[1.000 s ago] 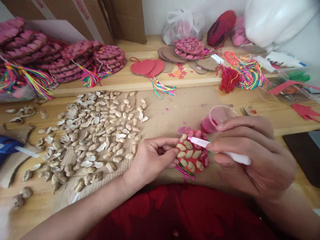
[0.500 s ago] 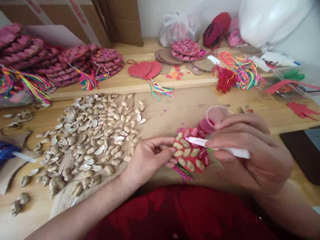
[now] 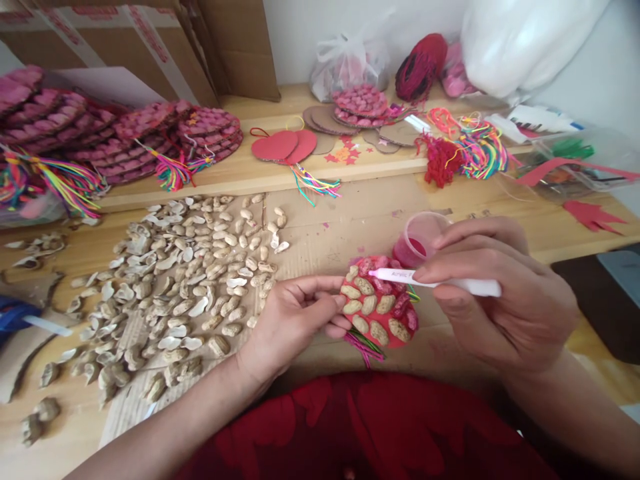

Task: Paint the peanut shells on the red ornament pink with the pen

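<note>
My left hand (image 3: 300, 313) pinches the left edge of a red disc (image 3: 400, 343) covered with peanut shells. Several of its shells are plain tan, while those along its upper and right side are painted pink. A tassel (image 3: 364, 348) of magenta and green strings hangs from its lower edge. In my right hand (image 3: 505, 300) is a white acrylic paint marker (image 3: 465, 287), its pink tip at the painted shells near the disc's top. Just behind the disc, close to my right fingers, stands a clear plastic cup (image 3: 420, 233) with pink paint in it.
Peanut shells (image 3: 200, 267) spread over cardboard on the left. Along the raised back shelf are stacks of pink discs (image 3: 210, 130), red card discs (image 3: 280, 145), colourful tassels (image 3: 480, 147) and a clear box (image 3: 565, 170). A dark flat object (image 3: 600, 300) lies at right.
The view has shifted slightly. The marker tip stays at the disc's upper part, and both hands keep their hold.
</note>
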A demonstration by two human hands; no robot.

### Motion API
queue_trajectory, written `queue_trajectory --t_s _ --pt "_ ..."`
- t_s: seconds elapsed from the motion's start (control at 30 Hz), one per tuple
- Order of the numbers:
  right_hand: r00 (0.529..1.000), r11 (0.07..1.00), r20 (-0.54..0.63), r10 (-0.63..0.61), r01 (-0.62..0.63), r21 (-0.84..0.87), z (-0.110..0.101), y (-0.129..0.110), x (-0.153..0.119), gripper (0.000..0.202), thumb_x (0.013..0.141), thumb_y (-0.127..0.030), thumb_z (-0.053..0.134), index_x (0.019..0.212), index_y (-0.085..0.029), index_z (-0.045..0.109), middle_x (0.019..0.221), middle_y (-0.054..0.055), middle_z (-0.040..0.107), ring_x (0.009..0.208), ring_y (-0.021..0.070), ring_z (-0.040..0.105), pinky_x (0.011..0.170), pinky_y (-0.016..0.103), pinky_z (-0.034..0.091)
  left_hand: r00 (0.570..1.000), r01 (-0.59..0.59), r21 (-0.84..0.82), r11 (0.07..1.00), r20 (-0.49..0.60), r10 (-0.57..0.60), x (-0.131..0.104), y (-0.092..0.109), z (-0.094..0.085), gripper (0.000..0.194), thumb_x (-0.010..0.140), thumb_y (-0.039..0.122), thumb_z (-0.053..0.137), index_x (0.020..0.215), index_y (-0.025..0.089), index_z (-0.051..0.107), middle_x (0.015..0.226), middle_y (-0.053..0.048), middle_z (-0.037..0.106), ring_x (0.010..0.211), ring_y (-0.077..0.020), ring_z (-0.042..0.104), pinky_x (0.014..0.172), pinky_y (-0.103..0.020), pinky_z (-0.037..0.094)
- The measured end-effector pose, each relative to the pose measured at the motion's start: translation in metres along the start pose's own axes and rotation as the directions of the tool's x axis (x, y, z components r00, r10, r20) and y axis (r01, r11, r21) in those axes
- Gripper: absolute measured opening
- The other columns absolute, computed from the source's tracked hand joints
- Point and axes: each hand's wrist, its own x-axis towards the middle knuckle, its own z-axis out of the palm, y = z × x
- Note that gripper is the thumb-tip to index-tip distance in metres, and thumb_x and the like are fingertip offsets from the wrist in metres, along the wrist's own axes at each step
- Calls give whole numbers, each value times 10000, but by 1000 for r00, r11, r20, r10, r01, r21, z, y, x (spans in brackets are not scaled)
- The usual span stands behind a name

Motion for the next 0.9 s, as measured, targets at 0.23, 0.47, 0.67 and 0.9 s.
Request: queue_trajectory --t_s 0.23,0.47,0.67,0.9 --pt "999 1000 -41 25 -24 17 0 2 0 50 868 -228 660 905 -239 692 760 7 701 914 227 653 859 427 530 1000 -5 -16 1000 7 5 1 0 -1 233 830 219 784 1057 175 813 747 -36 784 605 -102 710 591 -167 602" --pt "998 996 -52 36 -32 79 1 1 0 52 869 -209 655 904 -212 693 775 12 693 947 207 639 875 400 517 1000 -8 -56 998 14 9 0 -3 -3 198 833 203 783 1026 173 816 715 -30 783 587 -93 703 574 -154 598" --pt "994 997 -80 77 -76 18 0 0 0 43 893 -228 636 910 -239 674 767 -2 686 960 212 637 888 415 511 1000 -3 -99 995 15 5 1 -3 -4 199 810 199 806 1006 163 817 691 -32 782 568 -96 706 552 -153 598" --pt "994 994 -66 90 -85 63 0 0 0 44 895 -230 639 895 -222 682 777 1 698 950 194 626 897 390 494 1000 11 -107 994 -3 -11 0 -2 -4 200 783 191 822 978 144 816 668 -44 778 552 -111 709 532 -163 600"
